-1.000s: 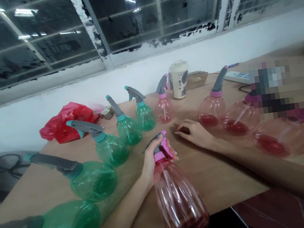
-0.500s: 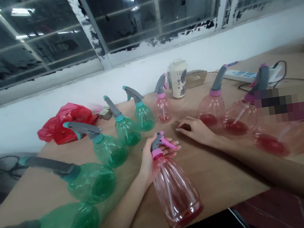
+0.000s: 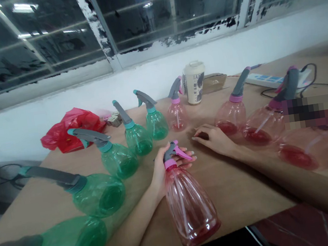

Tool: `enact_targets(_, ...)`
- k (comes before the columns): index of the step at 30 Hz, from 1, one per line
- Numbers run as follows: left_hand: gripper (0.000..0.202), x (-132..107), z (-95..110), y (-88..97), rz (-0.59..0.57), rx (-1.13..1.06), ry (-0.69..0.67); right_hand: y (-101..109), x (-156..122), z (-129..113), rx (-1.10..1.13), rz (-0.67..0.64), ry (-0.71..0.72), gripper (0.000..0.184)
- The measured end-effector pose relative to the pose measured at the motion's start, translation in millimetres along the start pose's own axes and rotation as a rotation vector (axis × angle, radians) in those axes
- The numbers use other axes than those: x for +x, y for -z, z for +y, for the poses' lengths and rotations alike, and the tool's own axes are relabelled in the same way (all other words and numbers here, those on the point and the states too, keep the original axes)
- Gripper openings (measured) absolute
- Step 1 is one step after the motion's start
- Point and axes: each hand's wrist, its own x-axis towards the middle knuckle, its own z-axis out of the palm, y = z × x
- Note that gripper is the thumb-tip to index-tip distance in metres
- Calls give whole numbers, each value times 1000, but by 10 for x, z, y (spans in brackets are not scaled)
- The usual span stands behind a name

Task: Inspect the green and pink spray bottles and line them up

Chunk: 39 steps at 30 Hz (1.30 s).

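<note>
My left hand (image 3: 159, 164) is wrapped round the neck of a pink spray bottle (image 3: 191, 206) with a grey head and pink trigger. The bottle leans, its base toward me near the table's front edge, and its fingers show behind the trigger. My right hand (image 3: 213, 140) rests on the table, fingers curled in with the tips close to the thumb, and nothing shows between them. Beside that hand stands another pink spray bottle (image 3: 230, 115). Behind the hands stand a small-looking pink spray bottle (image 3: 177, 117) and a green spray bottle (image 3: 156, 124).
Several green spray bottles (image 3: 119, 162) line the left side; more pink ones (image 3: 263, 125) line the right. At the back are a red plastic bag (image 3: 73, 129), a paper cup (image 3: 195, 84), a brown packet (image 3: 213, 82) and a white power strip (image 3: 268, 80) with cables.
The view has shifted slightly, moving the back and right-hand bottles a little in the picture. Both hands keep their poses, the left still holding the pink spray bottle.
</note>
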Motion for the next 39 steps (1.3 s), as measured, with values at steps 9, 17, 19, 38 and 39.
enact_targets(9, 40, 1, 24, 5, 15, 14, -2, 18, -11, -28, -5, -21, 9, 11)
enact_targets(17, 35, -25, 39, -31, 63, 81, -88, 7, -22, -34, -21, -39, 4, 11)
enact_targets(19, 38, 0, 42, -12, 67, 45, -71, 11, -23, -36, -19, -44, 12, 11)
enact_targets(38, 39, 22, 36, 15, 43, -16, -14, 26, -12, -7, -19, -58, 15, 13)
enact_targets(39, 40, 24, 38, 16, 42, -10, -12, 27, -11, -10, -19, -56, 15, 13)
